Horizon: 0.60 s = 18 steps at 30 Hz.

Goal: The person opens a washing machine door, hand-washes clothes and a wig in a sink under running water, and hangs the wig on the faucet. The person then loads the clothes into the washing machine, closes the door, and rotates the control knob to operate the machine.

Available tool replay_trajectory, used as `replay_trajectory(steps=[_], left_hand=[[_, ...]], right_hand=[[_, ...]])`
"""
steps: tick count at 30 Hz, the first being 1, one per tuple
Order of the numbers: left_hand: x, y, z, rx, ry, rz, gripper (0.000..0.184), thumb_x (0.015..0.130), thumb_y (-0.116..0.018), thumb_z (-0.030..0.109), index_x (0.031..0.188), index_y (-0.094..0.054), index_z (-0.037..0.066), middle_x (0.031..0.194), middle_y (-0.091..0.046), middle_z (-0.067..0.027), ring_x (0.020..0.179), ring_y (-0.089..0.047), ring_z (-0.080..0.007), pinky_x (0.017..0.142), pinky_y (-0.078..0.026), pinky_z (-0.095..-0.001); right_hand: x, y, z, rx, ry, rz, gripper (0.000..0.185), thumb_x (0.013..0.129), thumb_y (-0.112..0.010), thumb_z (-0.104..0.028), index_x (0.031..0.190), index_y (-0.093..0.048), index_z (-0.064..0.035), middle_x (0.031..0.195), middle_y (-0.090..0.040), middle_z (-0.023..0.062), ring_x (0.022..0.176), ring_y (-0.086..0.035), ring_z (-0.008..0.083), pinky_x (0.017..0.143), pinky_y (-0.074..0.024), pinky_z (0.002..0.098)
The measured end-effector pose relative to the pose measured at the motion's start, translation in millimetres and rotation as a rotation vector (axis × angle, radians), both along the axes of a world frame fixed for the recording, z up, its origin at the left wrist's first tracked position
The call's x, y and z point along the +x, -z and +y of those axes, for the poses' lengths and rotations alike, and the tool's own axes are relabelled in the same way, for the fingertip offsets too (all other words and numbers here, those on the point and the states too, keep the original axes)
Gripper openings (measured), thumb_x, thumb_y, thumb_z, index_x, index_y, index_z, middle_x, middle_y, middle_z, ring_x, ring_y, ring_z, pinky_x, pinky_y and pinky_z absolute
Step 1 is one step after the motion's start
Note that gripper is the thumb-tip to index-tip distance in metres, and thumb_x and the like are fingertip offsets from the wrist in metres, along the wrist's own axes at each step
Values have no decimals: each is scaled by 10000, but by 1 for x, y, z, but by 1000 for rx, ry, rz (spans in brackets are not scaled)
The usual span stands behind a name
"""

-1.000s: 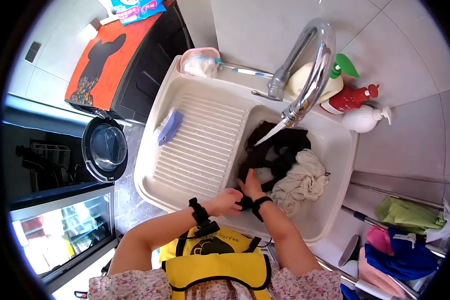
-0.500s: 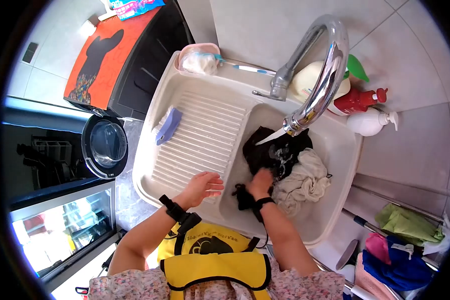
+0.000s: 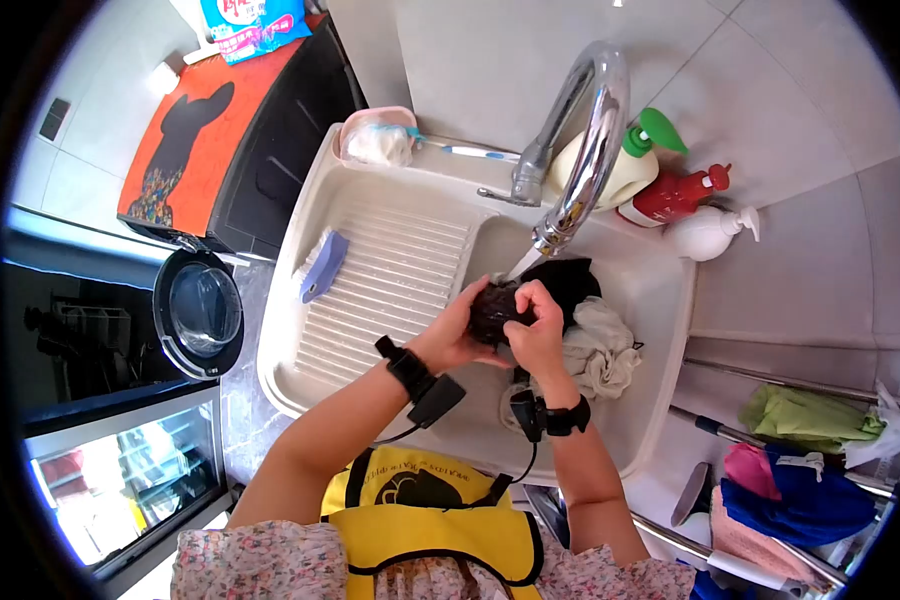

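Water runs from the curved chrome faucet (image 3: 595,150) into the basin. Just under the stream, my left hand (image 3: 455,335) cups the left side of a wet dark cloth (image 3: 495,315). My right hand (image 3: 538,330) is closed on the same cloth from the right, with its fingers curled. More black fabric (image 3: 570,285) lies behind my right hand, and a wet white cloth (image 3: 602,350) rests to its right in the basin. Both wrists carry black straps with small devices.
A purple brush (image 3: 324,268) lies on the ribbed washboard (image 3: 380,290). Behind the sink (image 3: 678,350) stand a cream bottle with a green pump (image 3: 620,180), a red bottle (image 3: 670,195) and a white one (image 3: 708,232). Cloths hang on a rack (image 3: 795,415) at right.
My left hand has moved from over the washboard into the basin and onto the dark cloth. My right hand has risen with the cloth toward the stream. The view has shifted slightly.
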<state>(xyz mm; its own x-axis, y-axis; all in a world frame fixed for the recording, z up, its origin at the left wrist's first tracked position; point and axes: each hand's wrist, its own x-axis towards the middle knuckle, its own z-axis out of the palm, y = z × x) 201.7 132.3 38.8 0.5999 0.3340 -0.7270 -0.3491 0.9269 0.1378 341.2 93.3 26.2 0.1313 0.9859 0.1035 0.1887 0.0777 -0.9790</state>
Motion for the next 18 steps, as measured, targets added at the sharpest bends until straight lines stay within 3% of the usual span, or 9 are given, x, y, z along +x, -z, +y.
replay_trajectory(steps=[1, 2, 6, 9, 10, 13, 14, 16, 18], left_hand=[[8, 32, 5, 49, -46, -90, 366, 887, -546, 371, 1074, -554, 56, 1021, -590, -115, 935, -583, -217, 778, -515, -404], [15, 32, 10, 95, -92, -181, 328, 882, -550, 379, 1023, -586, 85, 953, -618, -95, 868, -614, -192, 715, -534, -375], [27, 27, 26, 83, -99, -163, 285, 866, -584, 314, 865, -610, 31, 775, -652, -90, 664, -636, -199, 621, -541, -328], [29, 15, 26, 71, -69, -204, 259, 861, -586, 291, 865, -621, 35, 788, -662, -100, 674, -642, -203, 632, -544, -329], [32, 19, 28, 55, -83, -176, 231, 853, -582, 264, 884, -628, 41, 808, -665, -98, 700, -647, -214, 651, -545, -327], [35, 35, 31, -15, -110, -78, 303, 857, -533, 304, 955, -611, 28, 912, -665, -103, 824, -635, -247, 792, -514, -392], [33, 50, 30, -37, -120, -52, 286, 850, -545, 292, 982, -603, 45, 985, -650, -103, 884, -622, -249, 835, -488, -411], [29, 29, 25, -25, -172, -30, 227, 843, -565, 253, 958, -611, 63, 977, -646, -85, 898, -617, -245, 817, -492, -406], [26, 16, 20, 12, -164, -7, 216, 844, -589, 277, 950, -610, 90, 1032, -623, -75, 965, -589, -231, 790, -482, -398]], right_hand=[[-2, -8, 2, 42, -20, -10, 239, 548, -472, 64, 730, -360, -41, 696, -332, 68, 645, -354, 226, 645, -338, 250], [-6, -14, 2, 81, -18, 6, 245, 520, -450, 72, 704, -345, -51, 686, -315, 69, 634, -338, 220, 619, -314, 250], [-4, -34, -5, 114, -157, 125, 261, 491, -437, 83, 669, -311, -61, 659, -287, 58, 622, -313, 193, 576, -264, 256], [-3, -56, -15, 97, -244, 250, 331, 426, -438, 93, 643, -264, -86, 670, -250, 3, 648, -232, 144, 576, -200, 254], [5, -57, -18, 73, -216, 276, 335, 421, -460, 59, 648, -266, -90, 665, -341, 10, 641, -327, 150, 611, -286, 252], [19, -56, -16, 35, 40, 966, 288, 432, -456, 21, 696, -393, -77, 770, -514, 59, 767, -511, 201, 740, -422, 317], [33, -53, -15, 10, 144, 1050, 311, 476, -478, 23, 770, -438, -69, 834, -538, 77, 839, -526, 224, 796, -428, 353], [64, -36, -11, -36, 357, 1213, 365, 564, -521, 28, 920, -529, -54, 960, -586, 113, 984, -558, 271, 908, -440, 424], [72, -18, -1, -60, 387, 1251, 357, 705, -550, -20, 1060, -521, -46, 1011, -581, 113, 1038, -540, 276, 929, -432, 450]])
